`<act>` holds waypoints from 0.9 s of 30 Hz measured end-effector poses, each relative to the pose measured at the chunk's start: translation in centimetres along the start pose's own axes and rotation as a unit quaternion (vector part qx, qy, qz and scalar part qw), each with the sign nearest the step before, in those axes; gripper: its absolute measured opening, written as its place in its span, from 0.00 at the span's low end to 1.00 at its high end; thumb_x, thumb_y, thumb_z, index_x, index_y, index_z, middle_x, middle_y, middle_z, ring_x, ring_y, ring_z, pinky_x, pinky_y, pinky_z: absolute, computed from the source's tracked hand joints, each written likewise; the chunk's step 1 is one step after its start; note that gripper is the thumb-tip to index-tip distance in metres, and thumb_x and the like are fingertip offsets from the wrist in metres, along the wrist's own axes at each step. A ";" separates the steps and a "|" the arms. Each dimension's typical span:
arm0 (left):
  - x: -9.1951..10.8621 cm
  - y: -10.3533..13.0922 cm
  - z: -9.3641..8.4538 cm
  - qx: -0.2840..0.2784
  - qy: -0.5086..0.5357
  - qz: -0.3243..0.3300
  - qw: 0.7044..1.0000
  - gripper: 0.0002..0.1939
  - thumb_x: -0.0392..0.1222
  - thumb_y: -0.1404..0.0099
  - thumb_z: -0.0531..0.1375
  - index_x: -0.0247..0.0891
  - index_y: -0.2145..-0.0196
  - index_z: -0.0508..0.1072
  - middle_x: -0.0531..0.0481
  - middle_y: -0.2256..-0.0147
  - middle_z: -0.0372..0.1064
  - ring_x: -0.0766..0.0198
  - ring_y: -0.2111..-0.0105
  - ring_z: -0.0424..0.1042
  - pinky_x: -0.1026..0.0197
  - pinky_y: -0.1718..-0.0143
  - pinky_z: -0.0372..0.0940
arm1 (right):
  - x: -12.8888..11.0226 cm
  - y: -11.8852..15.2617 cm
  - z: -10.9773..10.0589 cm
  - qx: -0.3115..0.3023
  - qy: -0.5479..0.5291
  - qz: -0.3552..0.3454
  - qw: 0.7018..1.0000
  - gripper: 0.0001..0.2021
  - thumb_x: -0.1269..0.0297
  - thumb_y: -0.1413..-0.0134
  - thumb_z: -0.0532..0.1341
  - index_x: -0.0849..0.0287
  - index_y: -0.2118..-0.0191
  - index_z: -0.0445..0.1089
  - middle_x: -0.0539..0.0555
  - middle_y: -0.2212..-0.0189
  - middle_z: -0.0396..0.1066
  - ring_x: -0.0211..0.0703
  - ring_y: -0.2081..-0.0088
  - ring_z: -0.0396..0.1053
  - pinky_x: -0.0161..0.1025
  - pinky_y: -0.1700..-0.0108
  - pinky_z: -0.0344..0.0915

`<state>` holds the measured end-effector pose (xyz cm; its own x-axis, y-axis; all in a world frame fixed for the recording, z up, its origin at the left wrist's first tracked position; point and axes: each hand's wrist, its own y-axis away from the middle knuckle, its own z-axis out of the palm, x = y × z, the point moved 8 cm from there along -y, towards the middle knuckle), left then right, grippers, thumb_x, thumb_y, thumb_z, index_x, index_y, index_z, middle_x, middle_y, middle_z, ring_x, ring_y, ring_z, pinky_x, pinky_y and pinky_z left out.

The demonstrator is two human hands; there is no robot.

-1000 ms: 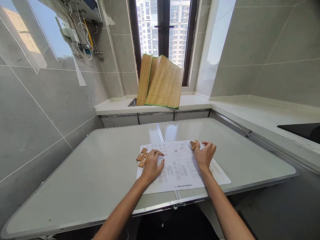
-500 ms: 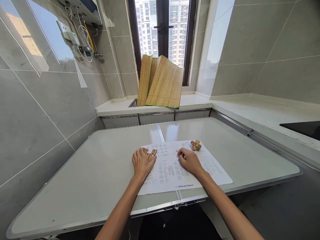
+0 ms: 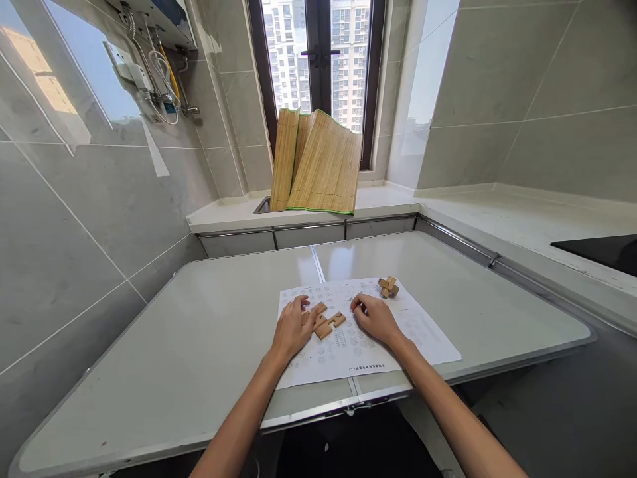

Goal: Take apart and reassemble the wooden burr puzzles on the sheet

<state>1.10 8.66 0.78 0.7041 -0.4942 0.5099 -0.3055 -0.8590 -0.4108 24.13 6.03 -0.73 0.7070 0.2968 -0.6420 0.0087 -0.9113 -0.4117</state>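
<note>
Several flat wooden puzzle pieces (image 3: 323, 328) with notches cut in them lie loosely grouped on a printed sheet (image 3: 398, 355). At the left side of the group is my left hand (image 3: 292, 330), palm down and fingers apart, touching the nearest pieces and partly covering them. My right hand (image 3: 377, 320) rests on the sheet to the right of the pieces, its fingers curled in; whatever they may hold is hidden. Beyond it, on the far right corner of the paper, sits an assembled wooden burr puzzle (image 3: 388, 287).
The sheet lies on a pale folding table (image 3: 189, 345) with a metal seam down its middle. Behind stands a white counter (image 3: 378, 197) with a folded bamboo mat (image 3: 326, 166) leaning before the window. A black cooktop (image 3: 602, 251) edges in at right.
My left hand has slid the wooden pieces rightward across the sheet, toward its middle, and more of them now show. My right hand keeps nearly the same place.
</note>
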 end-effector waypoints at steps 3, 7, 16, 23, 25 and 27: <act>0.1 -0.1 -0.5 0.024 -0.031 -0.010 0.999 0.14 0.48 0.26 0.50 0.40 0.52 0.70 0.45 0.60 0.73 0.53 0.60 0.72 0.49 0.55 0.66 | -0.6 0.0 0.1 -0.012 -0.035 -0.010 0.999 0.09 0.70 0.46 0.55 0.54 0.64 0.73 0.51 0.67 0.76 0.44 0.68 0.70 0.39 0.64 0.62; 0.1 -0.2 -0.9 0.038 -0.090 -0.016 0.995 0.15 0.48 0.28 0.52 0.40 0.67 0.72 0.44 0.64 0.72 0.51 0.61 0.70 0.46 0.55 0.64 | -1.8 0.2 0.5 -0.049 -0.062 -0.043 0.996 0.07 0.66 0.44 0.58 0.54 0.62 0.74 0.52 0.64 0.75 0.44 0.65 0.69 0.40 0.61 0.64; 0.3 -0.1 -0.4 0.030 -0.094 -0.001 0.995 0.21 0.58 0.32 0.58 0.40 0.76 0.72 0.44 0.67 0.69 0.50 0.60 0.68 0.46 0.55 0.63 | -2.5 0.3 1.1 -0.081 -0.062 -0.066 0.993 0.05 0.62 0.41 0.61 0.56 0.66 0.74 0.53 0.64 0.72 0.45 0.61 0.67 0.41 0.58 0.62; 0.5 -0.1 -0.1 0.012 -0.110 0.012 0.994 0.23 0.55 0.29 0.54 0.39 0.75 0.73 0.44 0.66 0.68 0.53 0.60 0.67 0.49 0.55 0.63 | -2.4 0.4 1.4 -0.102 -0.057 -0.062 0.991 0.07 0.60 0.41 0.63 0.56 0.67 0.73 0.53 0.64 0.70 0.45 0.61 0.66 0.42 0.58 0.62; 0.5 -0.1 -0.1 0.012 -0.109 0.012 0.994 0.22 0.54 0.28 0.54 0.39 0.75 0.73 0.45 0.66 0.68 0.53 0.61 0.67 0.49 0.55 0.63 | -2.4 0.4 1.4 -0.101 -0.050 -0.061 0.992 0.09 0.58 0.40 0.63 0.57 0.69 0.72 0.53 0.65 0.70 0.45 0.62 0.66 0.42 0.58 0.62; 0.4 -0.1 -0.2 0.016 -0.109 0.009 0.994 0.21 0.54 0.28 0.54 0.39 0.73 0.73 0.45 0.66 0.68 0.53 0.60 0.67 0.49 0.55 0.63 | -2.5 0.5 1.4 -0.105 -0.048 -0.060 0.991 0.11 0.56 0.41 0.64 0.57 0.70 0.71 0.53 0.65 0.69 0.45 0.62 0.65 0.42 0.58 0.62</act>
<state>1.30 8.52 1.20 0.8216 -0.4659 0.3285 -0.3014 -0.8441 -0.4434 21.40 5.28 -0.25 0.6208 0.4233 -0.6598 0.2427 -0.9041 -0.3516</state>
